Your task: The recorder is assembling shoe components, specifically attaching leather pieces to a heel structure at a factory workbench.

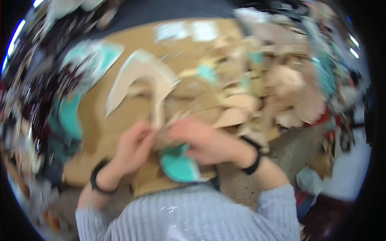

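The picture is smeared by motion. A curved, arch-shaped beige sheet piece (159, 80) with a pale edge lies on cardboard, its narrow end running down between my hands. My left hand (136, 144) is closed, fingertips pinched at that narrow end. Just right of it, my right hand (201, 138) is closed too, its fingers meeting at the same end. Below the right hand hangs a teal piece with a white edge (179, 165); whether it is joined to the beige one I cannot tell. Both wrists wear dark bands.
Brown cardboard (96, 124) covers the work surface. To the right is a heap of beige and teal cut pieces (285, 80). More teal and white pieces (72, 116) lie at the left, beside dark material. Two white paper squares (171, 31) are at the far edge.
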{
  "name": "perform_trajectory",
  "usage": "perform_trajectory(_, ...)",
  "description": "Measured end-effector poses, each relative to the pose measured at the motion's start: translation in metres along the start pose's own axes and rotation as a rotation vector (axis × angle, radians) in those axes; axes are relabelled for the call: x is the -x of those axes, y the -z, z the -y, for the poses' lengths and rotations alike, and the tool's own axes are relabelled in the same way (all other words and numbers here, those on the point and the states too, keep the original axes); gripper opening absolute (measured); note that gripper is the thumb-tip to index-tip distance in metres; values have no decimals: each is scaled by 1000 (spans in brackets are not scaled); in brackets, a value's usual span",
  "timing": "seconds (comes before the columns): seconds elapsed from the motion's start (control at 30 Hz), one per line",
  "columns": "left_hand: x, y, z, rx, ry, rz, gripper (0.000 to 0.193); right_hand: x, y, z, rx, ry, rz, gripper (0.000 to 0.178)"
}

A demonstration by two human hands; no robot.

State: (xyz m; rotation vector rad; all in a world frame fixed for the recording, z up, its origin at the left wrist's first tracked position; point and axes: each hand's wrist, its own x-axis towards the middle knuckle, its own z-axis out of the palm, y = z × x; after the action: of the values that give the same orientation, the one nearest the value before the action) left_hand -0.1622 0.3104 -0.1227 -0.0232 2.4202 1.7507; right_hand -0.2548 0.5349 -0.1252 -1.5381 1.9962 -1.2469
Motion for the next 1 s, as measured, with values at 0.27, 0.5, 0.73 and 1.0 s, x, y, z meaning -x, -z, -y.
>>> perform_trajectory(0.27, -17, 1, -9, 107, -254, 19, 21, -5, -11, -27, -140, -203, -35, 27)
perform_trajectory(0.5, -40, 36, 22, -372, -286, 219, 34, -12, -16, -19, -208, -91, -247, 10)
perform_trajectory(0.73, -53, 39, 21, -233, -231, 232, 40, -2, 19, -12, -902, -379, -383, 29)
perform_trajectory(1.0, -51, 43, 32, -445, -328, 185, 47, -9, 28, 13, -144, -13, -113, 18)
